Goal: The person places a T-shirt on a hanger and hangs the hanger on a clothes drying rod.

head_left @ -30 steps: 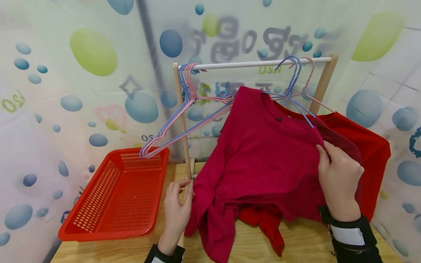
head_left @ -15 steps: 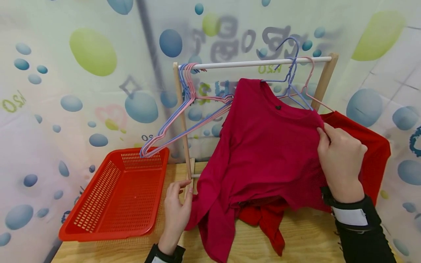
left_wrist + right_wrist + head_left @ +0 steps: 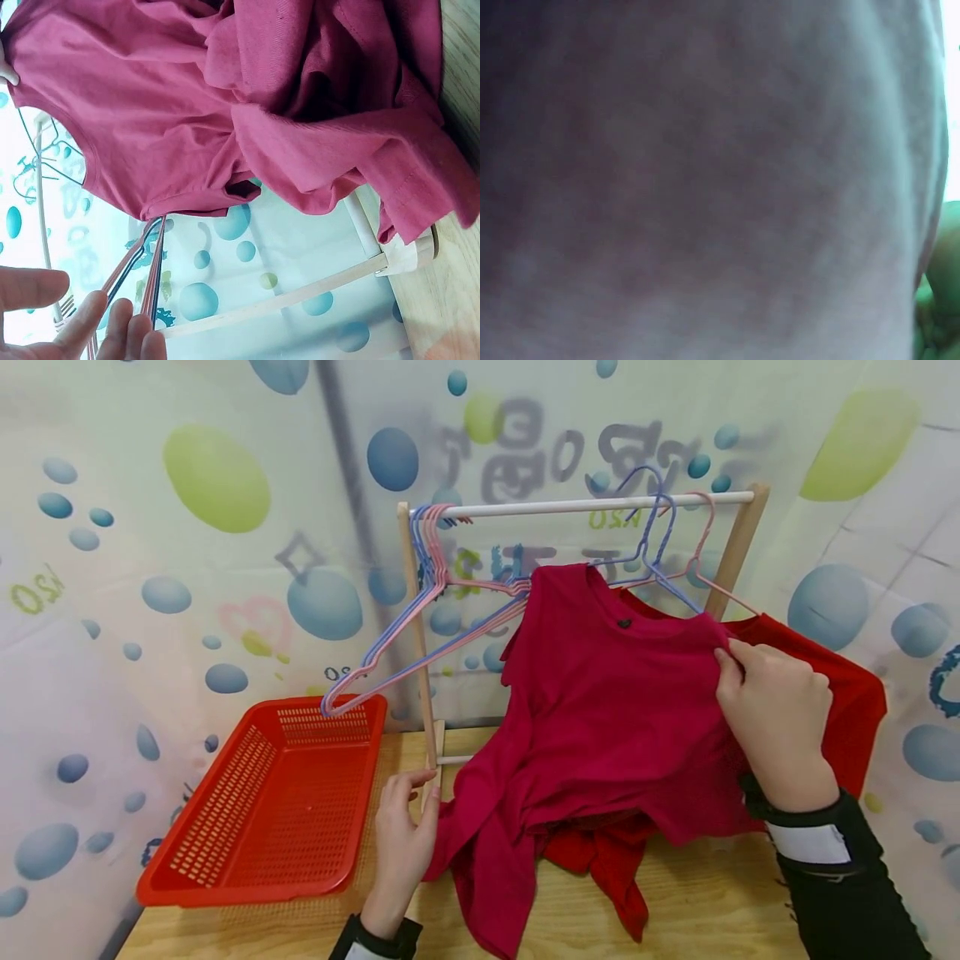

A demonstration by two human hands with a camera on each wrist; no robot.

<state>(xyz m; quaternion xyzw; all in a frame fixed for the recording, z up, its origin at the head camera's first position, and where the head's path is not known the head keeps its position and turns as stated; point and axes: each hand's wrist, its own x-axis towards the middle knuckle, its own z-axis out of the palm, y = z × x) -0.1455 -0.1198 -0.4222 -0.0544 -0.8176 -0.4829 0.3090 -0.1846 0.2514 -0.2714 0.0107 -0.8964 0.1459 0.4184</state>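
A crimson long-sleeved shirt [image 3: 615,710] hangs on a blue hanger [image 3: 643,531] whose hook is level with or just above the rack's white rail [image 3: 555,508]. My right hand [image 3: 783,718] pinches the shirt at its right shoulder, thumb and fingers on the cloth. In the right wrist view, blurred cloth [image 3: 705,180] fills nearly everything. My left hand [image 3: 405,831] stays low beside the shirt's left sleeve [image 3: 487,852], fingers loosely bent and holding nothing. The left wrist view has its spread fingers [image 3: 82,322] apart from the shirt.
Several pink and blue hangers [image 3: 375,652] hang bunched at the rail's left end. A red basket [image 3: 255,893] stands on the wooden table at left. Behind the shirt, a red garment [image 3: 810,668] hangs from a pink hanger [image 3: 702,539], beside a wooden post [image 3: 738,552].
My right hand raised the shirt and its blue hanger off the rail's level, then lowered them partly and shifted them slightly left. The left hand has kept its place.
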